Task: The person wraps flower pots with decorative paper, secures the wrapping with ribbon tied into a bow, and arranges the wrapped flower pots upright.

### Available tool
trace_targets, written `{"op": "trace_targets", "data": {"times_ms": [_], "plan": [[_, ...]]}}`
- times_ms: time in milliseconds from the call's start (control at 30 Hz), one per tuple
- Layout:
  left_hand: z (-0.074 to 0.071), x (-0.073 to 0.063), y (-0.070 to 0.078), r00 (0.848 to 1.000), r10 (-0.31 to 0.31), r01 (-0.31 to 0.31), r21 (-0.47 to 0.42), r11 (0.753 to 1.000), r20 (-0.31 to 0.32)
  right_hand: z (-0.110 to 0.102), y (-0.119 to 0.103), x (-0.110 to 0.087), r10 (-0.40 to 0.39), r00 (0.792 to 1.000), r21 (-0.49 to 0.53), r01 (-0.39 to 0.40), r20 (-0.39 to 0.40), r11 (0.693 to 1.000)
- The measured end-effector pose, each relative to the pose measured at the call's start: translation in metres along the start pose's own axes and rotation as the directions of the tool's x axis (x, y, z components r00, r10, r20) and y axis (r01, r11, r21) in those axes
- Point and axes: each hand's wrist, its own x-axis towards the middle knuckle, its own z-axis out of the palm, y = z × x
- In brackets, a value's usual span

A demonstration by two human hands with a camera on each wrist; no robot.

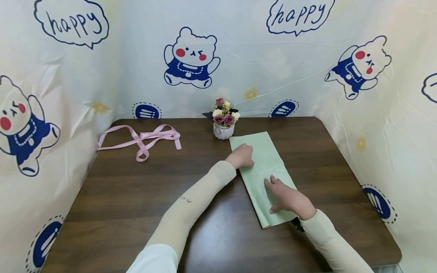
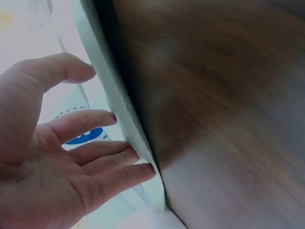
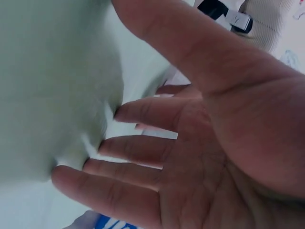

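Observation:
A pale green folded sheet (image 1: 264, 168) lies lengthwise on the right half of the brown table (image 1: 143, 204), with a crease across its middle. My left hand (image 1: 241, 155) rests on its upper left part. In the left wrist view the fingers of that hand (image 2: 52, 162) are loosely bent, fingertips right at the sheet's surface (image 2: 121, 107). Lower on the sheet is my right hand (image 1: 286, 196), fingers spread. The right wrist view shows its extended fingertips pressing small dents into the sheet (image 3: 52, 95). Neither hand grips anything.
Just beyond the sheet's far end stands a small white pot of artificial flowers (image 1: 223, 131). A pink ribbon (image 1: 140, 138) lies in loose loops at the far left of the table. Behind and at both sides hangs a printed cloth (image 1: 246, 57).

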Motion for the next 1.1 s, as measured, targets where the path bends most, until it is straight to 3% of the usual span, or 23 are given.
{"op": "trace_targets", "data": {"times_ms": [300, 733, 1100], "plan": [[-0.004, -0.029, -0.016, 1.0, 0.02, -0.019, 0.003, 1.0, -0.005, 0.007, -0.036, 0.008, 0.073, 0.994, -0.02, -0.072, 0.078, 0.997], [-0.005, -0.052, -0.047, 0.997, 0.065, -0.066, -0.034, 0.997, -0.033, 0.017, -0.07, 0.018, 0.065, 0.996, -0.149, -0.054, 0.067, 0.987], [-0.015, -0.072, -0.071, 0.998, 0.068, -0.069, -0.03, 0.997, -0.01, 0.024, -0.098, 0.024, 0.013, 0.999, -0.238, -0.003, 0.043, 0.971]]}}
